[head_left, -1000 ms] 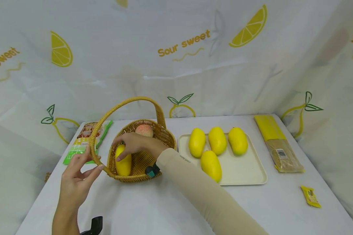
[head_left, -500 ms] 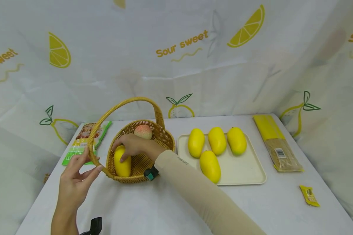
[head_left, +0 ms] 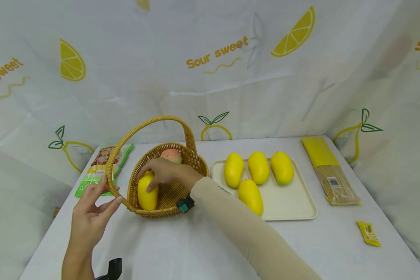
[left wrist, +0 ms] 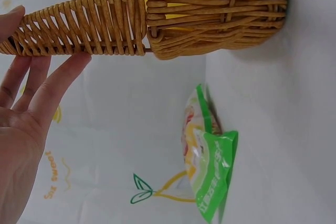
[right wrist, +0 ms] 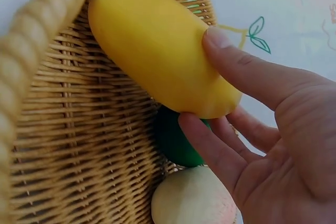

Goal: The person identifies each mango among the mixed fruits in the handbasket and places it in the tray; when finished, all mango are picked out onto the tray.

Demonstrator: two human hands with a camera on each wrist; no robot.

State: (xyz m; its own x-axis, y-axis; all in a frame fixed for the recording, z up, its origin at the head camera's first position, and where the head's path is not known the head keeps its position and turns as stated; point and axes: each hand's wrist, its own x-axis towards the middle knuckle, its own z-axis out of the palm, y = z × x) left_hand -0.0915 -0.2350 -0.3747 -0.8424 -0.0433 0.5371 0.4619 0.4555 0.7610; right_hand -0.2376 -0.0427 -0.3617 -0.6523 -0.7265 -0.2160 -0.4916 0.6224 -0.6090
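Note:
A wicker basket [head_left: 170, 193] stands left of centre, its arched handle [head_left: 140, 127] rising over it. My left hand [head_left: 90, 219] holds the handle low on its left side, thumb and fingers on opposite faces in the left wrist view. Inside the basket, my right hand [head_left: 161, 171] grips a yellow mango [right wrist: 152, 45] near its far end, thumb on one side and fingers on the other. The mango stands against the basket's left part. Behind it are a pinkish peach [head_left: 172, 155] and a round dark green thing [right wrist: 177, 139], partly hidden by the mango and fingers.
To the right, a cream tray [head_left: 290, 204] bears several more mangoes [head_left: 282, 168]. A green food packet [head_left: 96, 171] lies behind the left hand. At the far right are a yellow-and-clear bag [head_left: 332, 171] and a small yellow wrapped snack [head_left: 369, 233].
My right hand and the mango have shifted slightly to the right and up within the basket over the last half second. My left hand keeps its hold on the handle.

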